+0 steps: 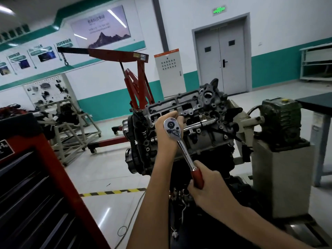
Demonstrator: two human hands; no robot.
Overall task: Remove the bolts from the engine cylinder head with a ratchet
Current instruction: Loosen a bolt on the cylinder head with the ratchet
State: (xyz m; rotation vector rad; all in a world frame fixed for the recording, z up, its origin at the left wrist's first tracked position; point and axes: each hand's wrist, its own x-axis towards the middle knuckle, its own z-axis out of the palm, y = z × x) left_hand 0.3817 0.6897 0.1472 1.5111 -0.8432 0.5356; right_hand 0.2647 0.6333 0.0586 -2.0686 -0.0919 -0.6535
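Observation:
The engine cylinder head [197, 112] is a grey cast block, tilted on a stand in the middle of the view. A chrome ratchet [181, 146] with a red grip points its round head at the cylinder head. My left hand [166, 130] wraps around the ratchet head from behind and holds it against the engine. My right hand [206, 187] grips the red handle low down. A long chrome extension bar [201, 123] lies across the head, to the right of my left hand. The bolt under the ratchet head is hidden.
A red tool cabinet [36, 186] with black drawers stands close on my left. A red engine hoist [136, 72] stands behind the engine. The stand's gearbox [280, 119] sits on a grey pedestal at the right, beside a dark table [316, 101]. Cables trail on the floor.

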